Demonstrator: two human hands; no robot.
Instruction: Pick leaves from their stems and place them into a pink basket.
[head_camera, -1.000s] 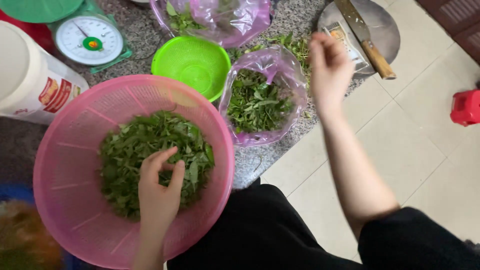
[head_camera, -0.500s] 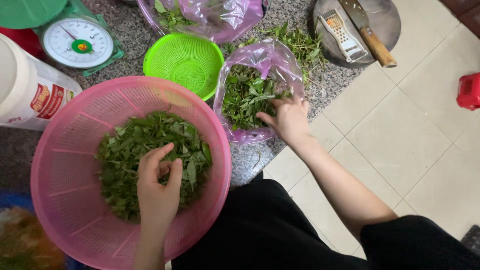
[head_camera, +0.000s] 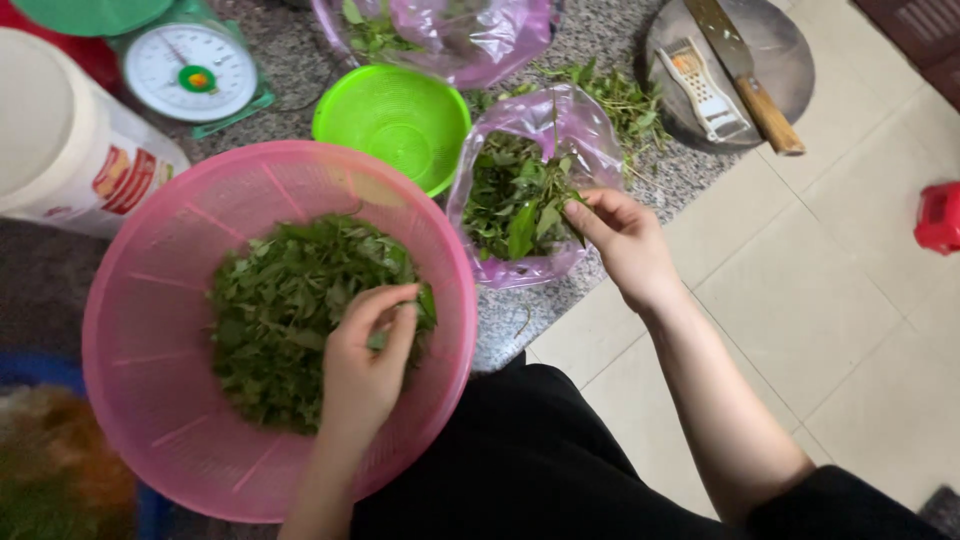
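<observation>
A big pink colander (head_camera: 160, 420) rests over my lap, with a heap of picked green leaves (head_camera: 290, 300) in it. My left hand (head_camera: 365, 365) lies on those leaves, fingers curled with a few leaves between the tips. To the right, a pink plastic bag (head_camera: 500, 270) of leafy stems (head_camera: 510, 200) sits open on the speckled counter. My right hand (head_camera: 625, 240) reaches into the bag's mouth and pinches a leafy sprig.
A small green colander (head_camera: 395, 120) stands behind the bag. A kitchen scale (head_camera: 190, 75), a white tub (head_camera: 60, 150) and a second bag of greens (head_camera: 450, 30) line the back. A round board (head_camera: 770, 50) holds a knife and a peeler. A red stool (head_camera: 940, 215) stands on the tiled floor.
My right hand came back from near the round board, went down to the bag and now grips a sprig there. My left hand stayed on the leaves in the pink colander.
</observation>
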